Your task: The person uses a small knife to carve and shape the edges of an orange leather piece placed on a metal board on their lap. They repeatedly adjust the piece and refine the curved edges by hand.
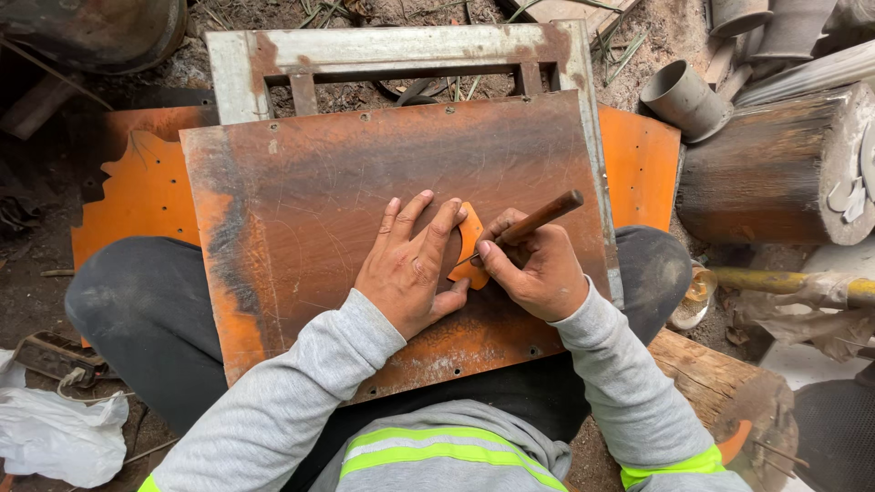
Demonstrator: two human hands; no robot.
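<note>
on the rusty sheet [365,173], left hand [412,264] flat on orange template [469,239]; right hand [533,266] grips scriber [529,221].

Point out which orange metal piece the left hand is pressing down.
The small curved orange template under the left hand, lying on the large rusty sheet. The other orange sheets lie flat underneath, untouched.

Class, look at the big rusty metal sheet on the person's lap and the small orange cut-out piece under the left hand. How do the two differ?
The rusty metal sheet is large, roughly rectangular and dull brown with scratches; the small orange cut-out piece is far smaller, curved and bright orange. The sheet rests across the lap, while the piece lies flat on it, pinned by the left hand as the right hand holds a wooden-handled tool against its edge. Both look like flat metal.
</note>
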